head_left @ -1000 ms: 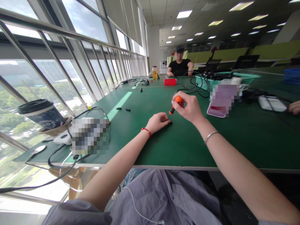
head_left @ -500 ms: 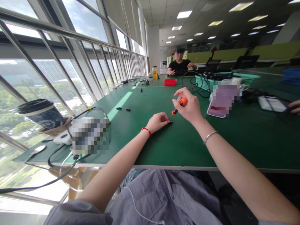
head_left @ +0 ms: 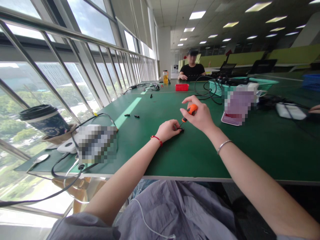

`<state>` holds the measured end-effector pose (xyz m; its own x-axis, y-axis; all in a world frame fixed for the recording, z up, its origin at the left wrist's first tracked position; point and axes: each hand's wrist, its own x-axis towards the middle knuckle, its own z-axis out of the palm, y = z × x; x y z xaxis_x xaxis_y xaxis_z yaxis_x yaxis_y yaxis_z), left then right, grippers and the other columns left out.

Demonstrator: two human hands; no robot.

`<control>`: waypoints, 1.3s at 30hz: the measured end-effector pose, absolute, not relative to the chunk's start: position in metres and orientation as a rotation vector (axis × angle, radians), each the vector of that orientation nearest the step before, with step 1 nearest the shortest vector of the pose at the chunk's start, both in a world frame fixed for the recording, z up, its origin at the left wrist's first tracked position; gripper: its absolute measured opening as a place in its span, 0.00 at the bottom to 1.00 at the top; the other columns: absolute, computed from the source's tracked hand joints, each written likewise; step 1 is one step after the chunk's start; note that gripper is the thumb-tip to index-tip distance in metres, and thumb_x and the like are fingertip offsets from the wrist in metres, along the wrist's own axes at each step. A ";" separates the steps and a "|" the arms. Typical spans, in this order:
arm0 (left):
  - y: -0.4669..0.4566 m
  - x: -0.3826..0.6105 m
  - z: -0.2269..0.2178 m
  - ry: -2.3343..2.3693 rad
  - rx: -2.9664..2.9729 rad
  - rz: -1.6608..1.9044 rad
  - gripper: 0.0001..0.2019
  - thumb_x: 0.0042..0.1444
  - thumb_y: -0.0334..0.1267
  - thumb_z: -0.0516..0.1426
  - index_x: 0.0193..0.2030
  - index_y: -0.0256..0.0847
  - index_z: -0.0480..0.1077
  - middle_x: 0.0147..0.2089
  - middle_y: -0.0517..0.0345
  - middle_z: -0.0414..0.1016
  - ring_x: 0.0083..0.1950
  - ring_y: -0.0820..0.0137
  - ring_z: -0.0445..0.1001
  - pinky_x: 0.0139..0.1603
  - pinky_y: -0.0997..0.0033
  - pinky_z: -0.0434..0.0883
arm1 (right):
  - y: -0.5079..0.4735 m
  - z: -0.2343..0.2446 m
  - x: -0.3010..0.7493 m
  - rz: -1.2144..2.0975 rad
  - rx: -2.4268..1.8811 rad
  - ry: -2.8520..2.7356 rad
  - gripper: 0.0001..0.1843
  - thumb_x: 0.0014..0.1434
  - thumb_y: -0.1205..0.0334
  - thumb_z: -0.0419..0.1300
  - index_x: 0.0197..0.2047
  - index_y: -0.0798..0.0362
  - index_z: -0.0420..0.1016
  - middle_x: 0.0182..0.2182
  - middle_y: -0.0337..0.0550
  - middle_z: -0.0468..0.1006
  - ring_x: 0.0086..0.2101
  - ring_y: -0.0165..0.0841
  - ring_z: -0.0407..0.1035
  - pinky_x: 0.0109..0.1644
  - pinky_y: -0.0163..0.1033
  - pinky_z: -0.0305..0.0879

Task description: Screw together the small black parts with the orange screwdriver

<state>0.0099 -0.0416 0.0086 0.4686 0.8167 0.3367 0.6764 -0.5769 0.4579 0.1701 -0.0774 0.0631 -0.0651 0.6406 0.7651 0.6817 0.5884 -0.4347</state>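
My right hand (head_left: 200, 115) grips a small screwdriver with an orange handle (head_left: 191, 109), tilted so its tip points down and left. The tip meets a small black part (head_left: 181, 130) lying on the green table (head_left: 190, 156). My left hand (head_left: 168, 129) is closed on that part and pins it to the tabletop, a red cord round the wrist. A silver bangle sits on my right wrist.
Two more small black parts (head_left: 131, 116) lie further left. A lidded coffee cup (head_left: 45, 120) and cables sit at the left edge by the window railing. A phone (head_left: 231, 118), a red tray (head_left: 181, 87) and a teal basket (head_left: 216, 87) lie beyond; another person sits at the far end.
My right hand has turned the screwdriver handle from upright to a lower tilt and its fingers have shifted on it. The left hand has stayed on the part.
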 end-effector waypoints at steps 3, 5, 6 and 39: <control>-0.045 0.010 0.012 1.324 2.497 0.748 0.05 0.49 0.39 0.59 0.31 0.40 0.71 0.32 0.60 0.75 0.32 0.71 0.71 0.33 0.74 0.66 | -0.078 0.064 0.169 0.004 -1.124 -1.772 0.13 0.54 0.49 0.57 0.35 0.50 0.70 0.18 0.33 0.64 0.21 0.29 0.61 0.29 0.34 0.55; -0.046 0.010 0.014 1.341 2.525 0.727 0.05 0.48 0.38 0.59 0.32 0.41 0.71 0.33 0.60 0.76 0.33 0.70 0.72 0.34 0.73 0.67 | -0.079 0.064 0.170 0.025 -1.119 -1.778 0.13 0.54 0.49 0.57 0.35 0.50 0.70 0.17 0.33 0.64 0.21 0.29 0.60 0.29 0.34 0.55; -0.047 0.010 0.014 1.347 2.540 0.718 0.05 0.48 0.37 0.59 0.32 0.41 0.71 0.34 0.60 0.76 0.33 0.70 0.72 0.35 0.73 0.67 | -0.079 0.064 0.170 0.024 -1.115 -1.775 0.12 0.53 0.50 0.58 0.35 0.50 0.70 0.18 0.33 0.64 0.21 0.28 0.60 0.29 0.34 0.55; -0.046 0.010 0.017 1.454 2.598 0.689 0.06 0.49 0.35 0.58 0.35 0.42 0.73 0.38 0.59 0.78 0.40 0.68 0.76 0.41 0.72 0.71 | -0.053 0.047 0.189 0.111 -1.517 -2.306 0.11 0.52 0.55 0.59 0.37 0.46 0.79 0.32 0.39 0.80 0.32 0.33 0.70 0.34 0.35 0.59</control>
<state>0.0096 -0.0463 0.0166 0.4467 0.8268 0.3420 0.7882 -0.5445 0.2868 0.1893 -0.0533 0.0468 -0.3470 0.8992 0.2667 0.8694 0.4150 -0.2681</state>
